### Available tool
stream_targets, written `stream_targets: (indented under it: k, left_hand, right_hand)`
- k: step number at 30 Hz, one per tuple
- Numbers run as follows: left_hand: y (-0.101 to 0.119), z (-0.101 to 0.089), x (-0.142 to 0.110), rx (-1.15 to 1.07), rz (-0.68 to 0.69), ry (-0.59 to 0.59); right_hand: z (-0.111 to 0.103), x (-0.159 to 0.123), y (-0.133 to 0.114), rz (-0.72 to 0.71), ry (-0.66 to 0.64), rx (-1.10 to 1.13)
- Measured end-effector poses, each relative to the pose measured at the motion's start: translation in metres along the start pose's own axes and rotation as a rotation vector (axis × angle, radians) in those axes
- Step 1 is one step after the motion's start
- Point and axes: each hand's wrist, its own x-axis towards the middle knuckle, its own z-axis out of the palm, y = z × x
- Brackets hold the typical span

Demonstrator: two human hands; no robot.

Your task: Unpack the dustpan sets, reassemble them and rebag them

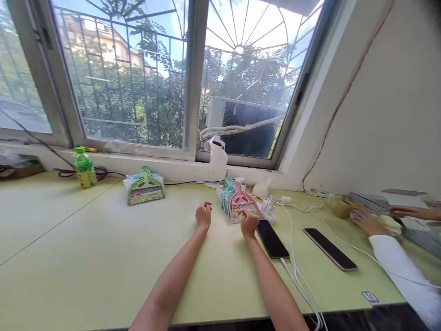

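Observation:
My left hand (204,215) is just above the green tabletop, its fingers curled in and nothing visible in them. To its right, my right hand (249,223) is closed in front of a pink dustpan and brush set (240,196). Its curled index finger overlaps the lower part of that set; whether it grips it is hidden. Several teal dustpan sets (225,195) in clear wrapping stand behind the pink one. Further left, a green dustpan and brush set (146,188) fronts another wrapped group.
A black phone (273,239) with a white cable lies beside my right forearm; a second phone (330,248) lies further right. A green-capped bottle (84,169) stands back left. White chargers (268,207) sit near the wall. At right, a co-worker's hand (368,220) is by a tape roll (344,208).

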Motion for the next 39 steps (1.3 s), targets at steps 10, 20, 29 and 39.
stream_targets:
  k: [10,20,29,39]
  left_hand:
    - [-0.112,-0.170,0.055,0.038,-0.349,0.602]
    - [-0.174,-0.243,0.109,-0.060,-0.362,0.636]
    - [-0.194,-0.238,0.119,-0.179,-0.372,0.485]
    - [-0.176,-0.247,0.096,-0.347,-0.326,0.108]
  right_hand:
    - [0.006,-0.021,-0.015,-0.529,-0.190,-0.078]
    - [0.010,-0.031,-0.039,-0.608,-0.285,-0.071]
    - [0.019,-0.041,-0.051,-0.679,-0.354,-0.020]
    - [0.016,-0.039,-0.048,-0.656,-0.396,-0.075]
